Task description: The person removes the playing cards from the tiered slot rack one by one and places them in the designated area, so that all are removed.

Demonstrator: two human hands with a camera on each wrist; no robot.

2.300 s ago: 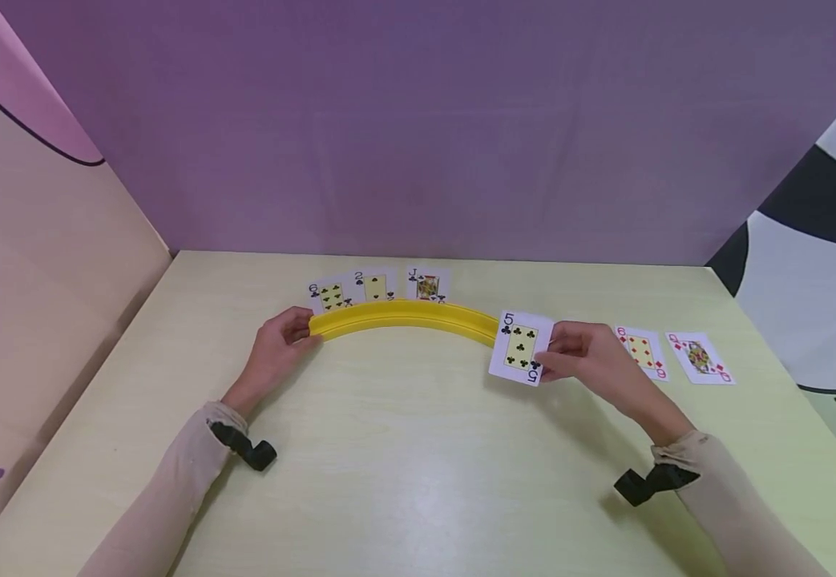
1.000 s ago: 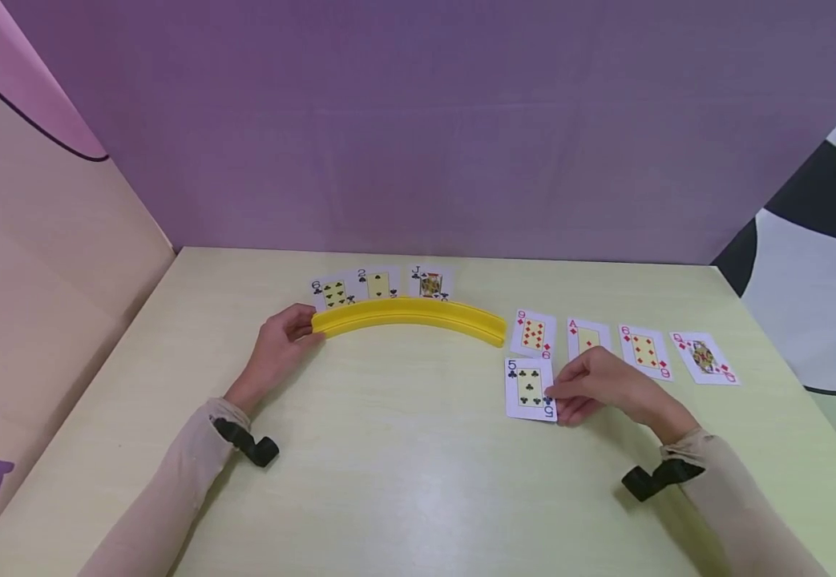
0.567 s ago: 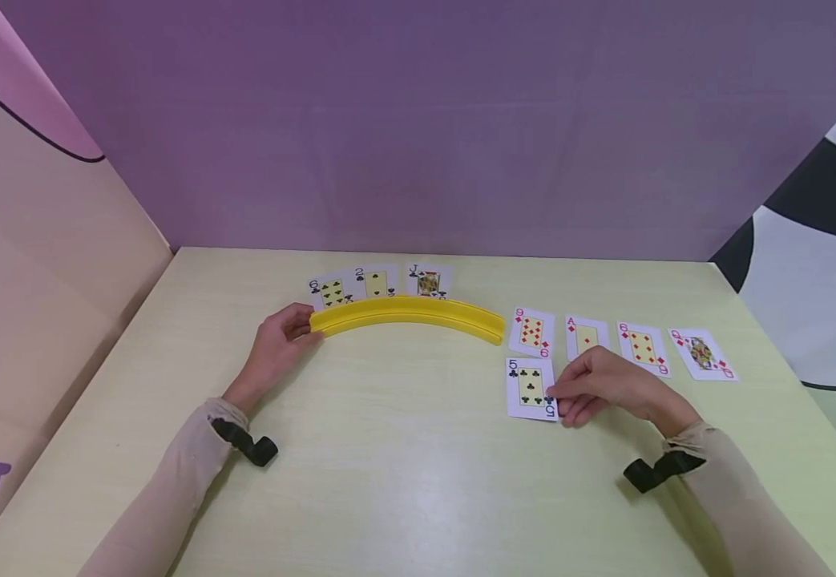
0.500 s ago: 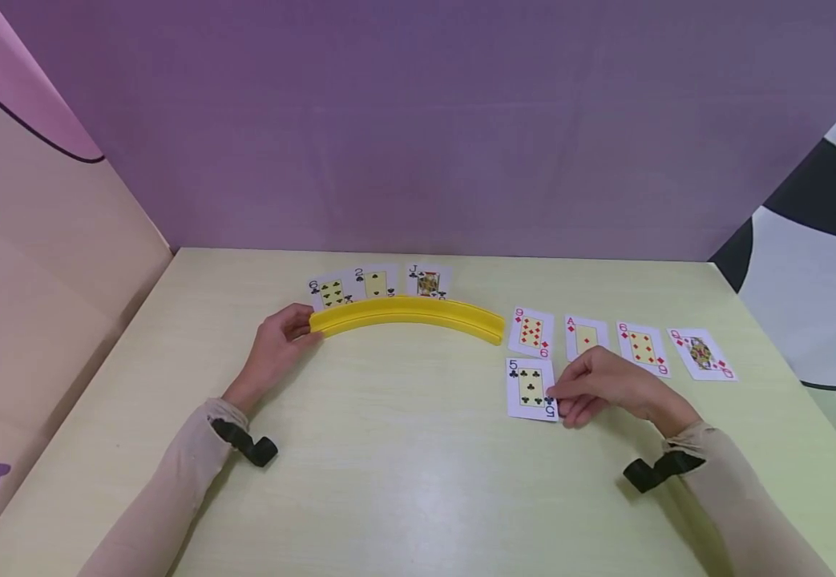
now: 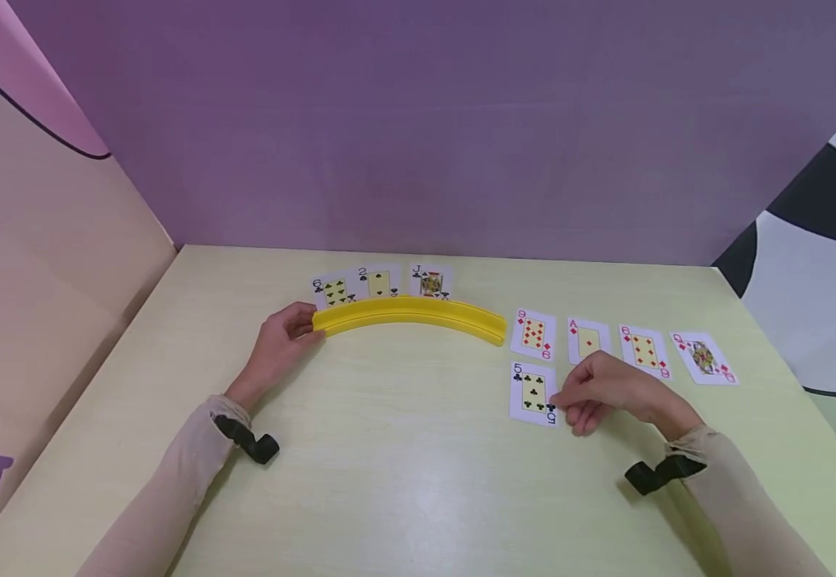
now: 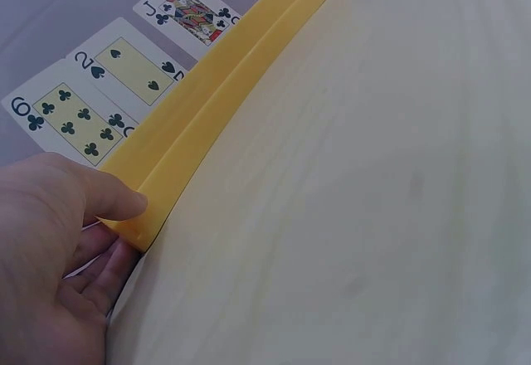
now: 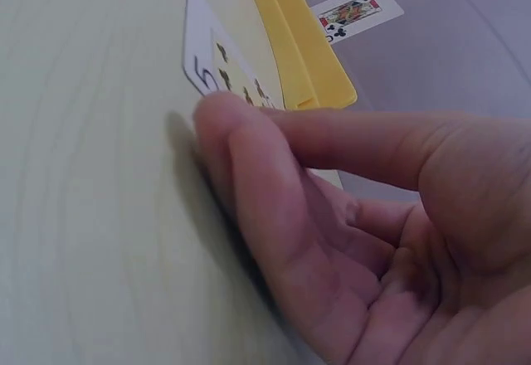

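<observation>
A curved yellow card holder (image 5: 410, 315) stands on the pale table (image 5: 403, 465). In it stand a 6 of clubs (image 5: 333, 290), a 2 of spades (image 5: 377, 283) and a J of clubs (image 5: 430, 282). My left hand (image 5: 300, 327) grips the holder's left end (image 6: 137, 216), thumb on top. My right hand (image 5: 562, 405) pinches the right edge of a 5 of clubs (image 5: 533, 393), which lies face up in front of the holder's right end. In the right wrist view the 5 of clubs (image 7: 220, 70) looks slightly lifted, with a shadow under it.
A row of face-up diamonds lies right of the holder: a 9 (image 5: 533, 333), an ace (image 5: 587, 340), a 6 (image 5: 644, 351) and a queen (image 5: 703, 357). Purple and patterned panels wall the table at the back and both sides.
My right hand brought the 5 of clubs from beside the holder's right end down to the table in front of the 9 of diamonds. It has stayed there for the last second. The left hand has not moved.
</observation>
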